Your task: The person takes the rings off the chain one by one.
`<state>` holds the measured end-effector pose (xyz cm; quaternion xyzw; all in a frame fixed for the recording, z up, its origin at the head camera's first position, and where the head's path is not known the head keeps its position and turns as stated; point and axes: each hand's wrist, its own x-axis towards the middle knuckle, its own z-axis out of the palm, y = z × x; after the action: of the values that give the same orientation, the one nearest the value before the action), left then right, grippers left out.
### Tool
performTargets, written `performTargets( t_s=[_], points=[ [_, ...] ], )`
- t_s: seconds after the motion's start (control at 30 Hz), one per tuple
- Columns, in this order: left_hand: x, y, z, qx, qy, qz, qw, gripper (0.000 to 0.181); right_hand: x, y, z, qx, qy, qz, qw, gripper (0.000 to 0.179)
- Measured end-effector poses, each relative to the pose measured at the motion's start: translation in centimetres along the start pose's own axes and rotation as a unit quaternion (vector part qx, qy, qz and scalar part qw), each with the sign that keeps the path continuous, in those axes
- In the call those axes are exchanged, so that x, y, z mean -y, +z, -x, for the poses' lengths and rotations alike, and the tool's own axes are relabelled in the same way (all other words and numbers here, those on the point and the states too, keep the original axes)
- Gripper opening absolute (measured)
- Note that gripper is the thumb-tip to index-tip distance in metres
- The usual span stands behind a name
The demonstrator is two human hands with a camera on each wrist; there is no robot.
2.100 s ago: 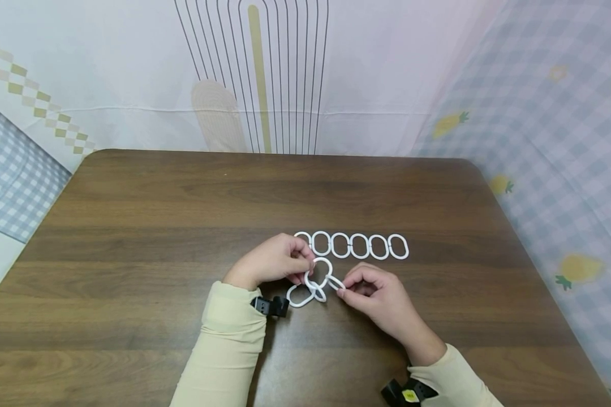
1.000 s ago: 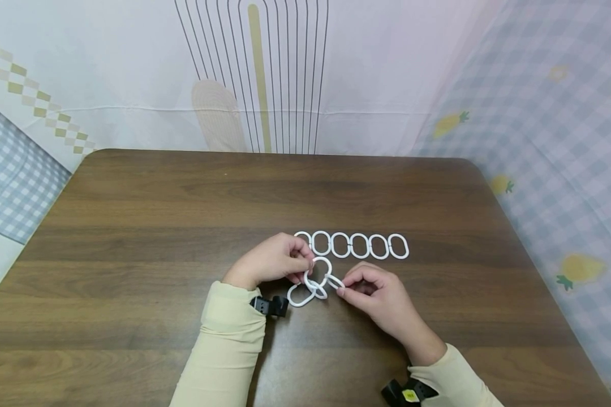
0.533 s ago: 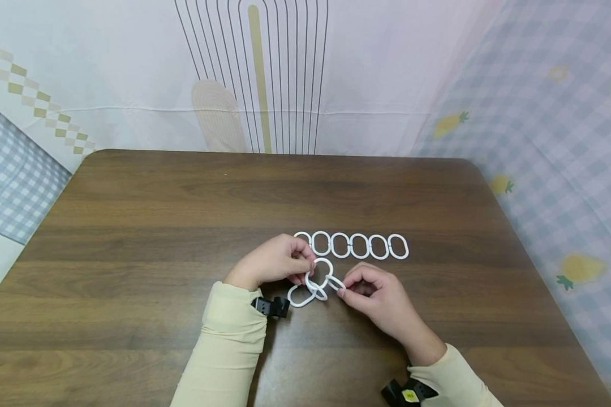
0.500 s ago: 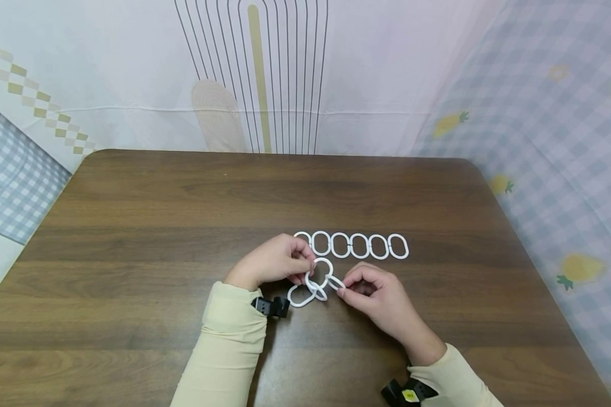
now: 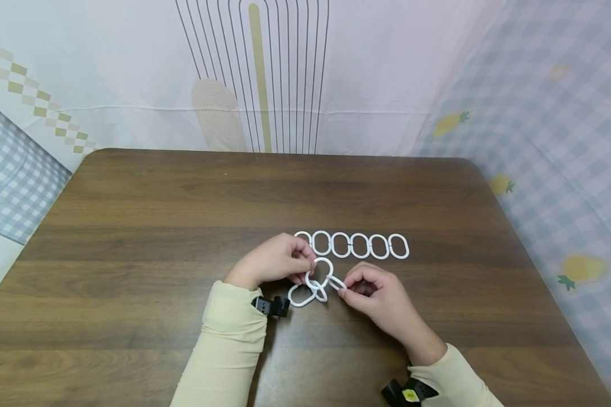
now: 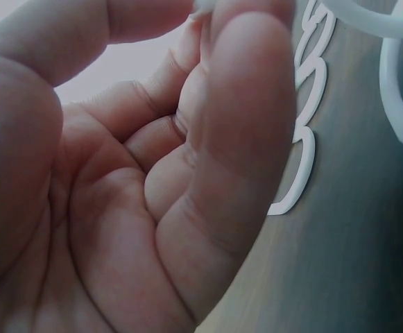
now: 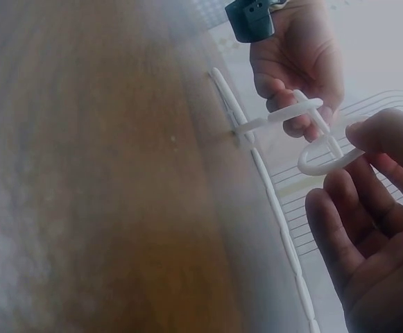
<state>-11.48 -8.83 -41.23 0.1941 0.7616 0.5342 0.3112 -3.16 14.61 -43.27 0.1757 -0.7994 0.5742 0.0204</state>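
Note:
Between the thumb and fingertips of my left hand (image 5: 272, 261) a white plastic oval ring (image 5: 331, 268) is pinched at its left side. My right hand (image 5: 382, 294) pinches the outer end of a second white ring (image 5: 338, 279), which passes through the first one. Two more white rings, a narrow-looking one (image 5: 325, 296) and one farther left (image 5: 300, 306), hang together below. In the right wrist view the looped ring (image 7: 319, 169) sits between the right thumb and fingers. Seen from the left wrist, the curled fingers (image 6: 250, 118) hide most of the left hand's hold.
Several like rings (image 5: 349, 245) lie side by side in a row behind the hands, the leftmost partly covered by the left hand. All this is on a brown wooden table (image 5: 158, 203). A patterned white cloth (image 5: 377, 68) hangs behind its back edge.
Both hands keep the same rings pinched in nearly the same place. The linked rings sway only very slightly; the row behind stays still.

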Motion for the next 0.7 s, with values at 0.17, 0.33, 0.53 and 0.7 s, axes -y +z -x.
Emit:
performTargets(
  t_s=[0.17,0.33,0.53,0.7],
  points=[
    [0.2,0.05,-0.02,-0.004,0.002,0.005,1.0,0.011,-0.27,0.02,0.04,-0.004,-0.005,0.005,1.0,0.018],
    [0.31,0.01,-0.03,-0.005,0.002,0.011,0.9999,0.011,-0.35,0.03,0.04,-0.005,-0.003,0.005,1.0,0.016],
    [0.34,-0.01,0.01,-0.004,0.003,0.014,0.9999,0.011,-0.37,0.02,0.06,-0.007,-0.004,0.004,1.0,0.015],
    [0.3,-0.01,-0.01,-0.005,0.004,0.012,0.9999,0.011,-0.38,-0.04,0.1,-0.011,-0.001,0.005,0.9999,0.015]
  ],
)
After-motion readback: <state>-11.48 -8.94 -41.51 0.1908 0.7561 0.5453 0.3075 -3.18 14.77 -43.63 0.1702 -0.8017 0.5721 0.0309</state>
